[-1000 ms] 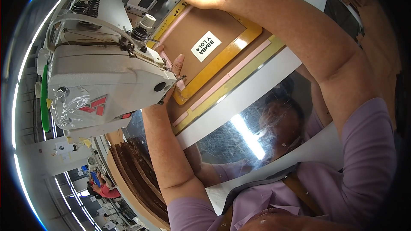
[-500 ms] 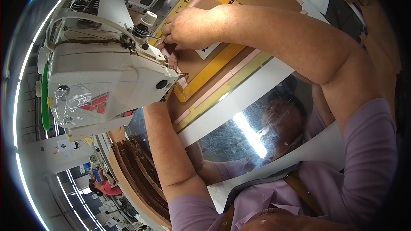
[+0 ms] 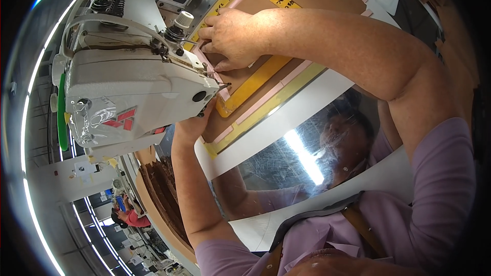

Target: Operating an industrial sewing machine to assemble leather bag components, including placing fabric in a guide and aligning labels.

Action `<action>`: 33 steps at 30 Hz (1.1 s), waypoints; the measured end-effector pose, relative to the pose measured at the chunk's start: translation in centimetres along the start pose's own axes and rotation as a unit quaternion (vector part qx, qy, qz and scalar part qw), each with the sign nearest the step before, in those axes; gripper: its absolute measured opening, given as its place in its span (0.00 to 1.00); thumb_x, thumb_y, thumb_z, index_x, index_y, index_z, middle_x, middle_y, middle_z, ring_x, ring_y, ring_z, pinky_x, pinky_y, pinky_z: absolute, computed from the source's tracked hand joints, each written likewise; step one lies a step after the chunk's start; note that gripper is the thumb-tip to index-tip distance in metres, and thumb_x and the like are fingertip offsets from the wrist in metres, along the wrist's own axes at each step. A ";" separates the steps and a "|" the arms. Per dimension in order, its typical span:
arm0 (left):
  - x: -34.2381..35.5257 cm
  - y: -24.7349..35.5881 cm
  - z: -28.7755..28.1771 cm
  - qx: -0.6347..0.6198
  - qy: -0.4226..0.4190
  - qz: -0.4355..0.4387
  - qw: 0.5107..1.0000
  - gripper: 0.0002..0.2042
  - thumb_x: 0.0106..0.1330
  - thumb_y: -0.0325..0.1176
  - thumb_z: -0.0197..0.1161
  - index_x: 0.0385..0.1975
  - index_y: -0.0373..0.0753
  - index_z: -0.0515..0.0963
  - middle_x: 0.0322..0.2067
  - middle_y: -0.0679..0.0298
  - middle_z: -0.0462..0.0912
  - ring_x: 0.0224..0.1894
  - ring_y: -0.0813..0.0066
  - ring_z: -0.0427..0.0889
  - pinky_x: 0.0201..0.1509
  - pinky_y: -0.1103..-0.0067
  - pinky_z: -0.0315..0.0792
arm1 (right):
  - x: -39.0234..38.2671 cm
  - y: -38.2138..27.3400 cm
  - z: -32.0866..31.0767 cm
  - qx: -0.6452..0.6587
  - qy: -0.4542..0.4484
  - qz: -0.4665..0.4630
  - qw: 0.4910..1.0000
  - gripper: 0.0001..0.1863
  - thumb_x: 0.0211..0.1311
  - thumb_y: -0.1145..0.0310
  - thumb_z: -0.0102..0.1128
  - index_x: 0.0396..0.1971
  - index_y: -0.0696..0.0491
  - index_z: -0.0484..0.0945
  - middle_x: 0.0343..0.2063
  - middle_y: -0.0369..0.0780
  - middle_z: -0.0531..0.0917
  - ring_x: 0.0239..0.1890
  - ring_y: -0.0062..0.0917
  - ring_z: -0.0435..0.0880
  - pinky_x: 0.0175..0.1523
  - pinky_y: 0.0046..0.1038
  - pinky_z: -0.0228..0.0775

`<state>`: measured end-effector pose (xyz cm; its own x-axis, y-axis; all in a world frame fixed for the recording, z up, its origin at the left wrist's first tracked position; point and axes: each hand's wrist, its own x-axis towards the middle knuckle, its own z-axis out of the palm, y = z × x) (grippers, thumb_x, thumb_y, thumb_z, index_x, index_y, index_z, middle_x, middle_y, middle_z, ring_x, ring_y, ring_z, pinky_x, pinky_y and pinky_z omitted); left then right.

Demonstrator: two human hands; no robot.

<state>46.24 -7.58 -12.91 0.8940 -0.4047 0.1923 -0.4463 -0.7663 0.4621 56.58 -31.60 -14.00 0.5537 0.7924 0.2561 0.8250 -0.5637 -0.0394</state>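
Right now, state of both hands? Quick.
Left hand: cannot tell, mostly hidden behind the sewing machine head.
Right hand: open, palm down, thumb apart from bent fingers, by the pink strip.

We bend our right arm [image 3: 348,46] inward, the right hand [image 3: 234,35] palm down, fingers [image 3: 206,32] slightly apart. Our left forearm [image 3: 193,174] reaches forward; the left hand [image 3: 199,122] is partly hidden.

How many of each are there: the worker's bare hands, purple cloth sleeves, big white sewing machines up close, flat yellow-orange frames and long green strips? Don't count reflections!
Bare hands: 2 (right hand; left hand, partly hidden)
Purple cloth sleeves: 2
Big white sewing machine: 1
Flat yellow-orange frame: 1
Long green strip: 1
Total: 7
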 end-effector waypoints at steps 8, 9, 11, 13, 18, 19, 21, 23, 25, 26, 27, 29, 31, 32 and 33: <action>-3.3 5.1 2.8 0.001 0.025 -0.022 0.999 0.20 0.67 0.45 0.67 0.55 0.43 0.82 0.51 0.56 0.85 0.62 0.55 0.71 0.71 0.63 0.54 | 0.2 -0.2 0.1 -0.006 -0.005 0.006 1.000 0.31 0.68 0.40 0.55 0.62 0.46 0.80 0.65 0.39 0.74 0.67 0.31 0.70 0.67 0.38 0.65; -3.3 5.2 3.1 0.001 0.026 -0.023 0.999 0.20 0.67 0.45 0.67 0.55 0.43 0.82 0.51 0.56 0.85 0.62 0.55 0.71 0.71 0.63 0.54 | 0.2 -0.2 0.0 -0.008 -0.018 0.011 1.000 0.33 0.68 0.39 0.53 0.64 0.45 0.79 0.67 0.38 0.72 0.68 0.30 0.69 0.67 0.38 0.64; -3.5 5.2 3.3 0.080 0.041 0.014 0.996 0.20 0.66 0.43 0.68 0.55 0.43 0.83 0.51 0.57 0.85 0.59 0.54 0.73 0.68 0.63 0.55 | 0.3 -0.2 0.0 -0.009 -0.023 0.012 1.000 0.33 0.68 0.39 0.53 0.64 0.45 0.79 0.67 0.38 0.72 0.68 0.30 0.68 0.67 0.38 0.64; -3.5 5.3 3.4 0.067 0.052 0.009 0.996 0.19 0.65 0.43 0.68 0.54 0.43 0.83 0.50 0.57 0.85 0.58 0.55 0.73 0.67 0.63 0.57 | 0.3 -0.3 -0.1 -0.009 -0.028 0.014 0.999 0.33 0.68 0.39 0.53 0.64 0.45 0.79 0.68 0.38 0.72 0.68 0.29 0.68 0.67 0.38 0.64; -3.1 6.0 3.9 0.092 0.068 0.000 0.993 0.19 0.63 0.42 0.70 0.51 0.41 0.82 0.48 0.58 0.86 0.55 0.55 0.76 0.64 0.63 0.60 | 0.4 -0.4 -0.1 -0.021 -0.029 0.019 0.999 0.33 0.68 0.38 0.52 0.64 0.45 0.79 0.68 0.37 0.71 0.69 0.29 0.67 0.67 0.38 0.63; -2.9 6.6 4.2 0.106 0.078 0.000 0.991 0.19 0.63 0.42 0.70 0.50 0.40 0.82 0.47 0.58 0.86 0.54 0.56 0.76 0.63 0.63 0.60 | 0.4 -0.5 -0.1 -0.021 -0.028 0.018 0.999 0.33 0.68 0.38 0.52 0.64 0.45 0.79 0.68 0.37 0.71 0.69 0.29 0.67 0.67 0.38 0.63; -2.8 6.8 4.4 0.119 0.086 0.004 0.989 0.19 0.63 0.42 0.70 0.50 0.39 0.82 0.46 0.58 0.86 0.53 0.56 0.77 0.62 0.63 0.61 | 0.3 -0.4 -0.2 -0.022 -0.041 0.021 0.999 0.34 0.69 0.38 0.51 0.65 0.45 0.78 0.68 0.38 0.71 0.70 0.29 0.66 0.68 0.38 0.62; -3.1 6.8 4.3 0.101 0.071 -0.042 0.992 0.20 0.64 0.44 0.69 0.51 0.38 0.81 0.45 0.56 0.86 0.53 0.56 0.78 0.64 0.62 0.60 | 0.2 -0.4 -0.3 -0.029 -0.033 0.018 0.999 0.34 0.69 0.38 0.51 0.66 0.45 0.77 0.68 0.38 0.71 0.70 0.29 0.66 0.68 0.38 0.62; -3.1 7.2 4.3 0.131 0.071 -0.036 0.988 0.22 0.64 0.46 0.68 0.52 0.40 0.81 0.45 0.55 0.86 0.53 0.55 0.79 0.66 0.61 0.58 | 0.2 -0.5 -0.3 -0.036 -0.026 0.016 0.999 0.34 0.69 0.38 0.51 0.66 0.45 0.77 0.69 0.38 0.71 0.71 0.29 0.65 0.68 0.38 0.62; -3.1 7.3 4.3 0.162 0.073 -0.031 0.984 0.23 0.64 0.49 0.67 0.53 0.41 0.80 0.44 0.54 0.86 0.53 0.55 0.80 0.67 0.60 0.57 | 0.4 -0.5 -0.3 -0.033 -0.037 0.019 0.999 0.34 0.69 0.38 0.51 0.66 0.45 0.76 0.69 0.38 0.70 0.71 0.29 0.65 0.68 0.38 0.62; -3.0 7.3 4.3 0.162 0.072 -0.030 0.984 0.23 0.64 0.49 0.67 0.53 0.41 0.80 0.44 0.54 0.86 0.53 0.55 0.80 0.67 0.60 0.57 | 0.4 -0.5 -0.4 -0.031 -0.047 0.022 0.998 0.35 0.69 0.37 0.51 0.67 0.45 0.76 0.69 0.38 0.70 0.71 0.29 0.65 0.68 0.38 0.62; -2.9 7.3 4.4 0.242 0.062 -0.020 0.968 0.26 0.64 0.53 0.65 0.56 0.42 0.79 0.44 0.53 0.86 0.54 0.54 0.82 0.70 0.58 0.54 | 0.1 -0.5 -0.3 -0.020 -0.025 0.020 0.999 0.33 0.68 0.39 0.54 0.64 0.46 0.79 0.66 0.38 0.73 0.69 0.29 0.67 0.67 0.37 0.63; -2.6 7.7 4.2 0.241 0.050 -0.030 0.969 0.26 0.65 0.54 0.64 0.56 0.43 0.79 0.44 0.52 0.87 0.54 0.54 0.82 0.70 0.59 0.53 | 0.1 -0.4 -0.1 -0.010 -0.002 0.017 1.000 0.31 0.67 0.40 0.57 0.61 0.47 0.81 0.63 0.39 0.75 0.68 0.30 0.69 0.66 0.37 0.65; -2.5 7.8 4.1 0.238 0.037 -0.039 0.970 0.26 0.65 0.55 0.64 0.56 0.43 0.79 0.44 0.52 0.87 0.54 0.54 0.82 0.71 0.59 0.53 | 0.0 -0.3 -0.1 -0.005 -0.001 0.018 1.000 0.32 0.66 0.40 0.57 0.61 0.47 0.81 0.63 0.39 0.75 0.68 0.30 0.69 0.66 0.36 0.65; -2.5 7.8 4.1 0.238 0.037 -0.039 0.970 0.26 0.65 0.55 0.64 0.56 0.43 0.79 0.44 0.52 0.87 0.54 0.54 0.82 0.71 0.59 0.53 | 0.0 -0.3 -0.1 0.001 -0.001 0.019 1.000 0.33 0.65 0.39 0.58 0.62 0.47 0.81 0.63 0.39 0.75 0.67 0.29 0.69 0.66 0.36 0.64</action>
<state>40.36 -14.62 -13.34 0.9180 -0.3136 0.2426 -0.3299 -0.9436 0.0286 56.32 -31.44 -13.89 0.5842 0.7712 0.2528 0.8040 -0.5924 -0.0510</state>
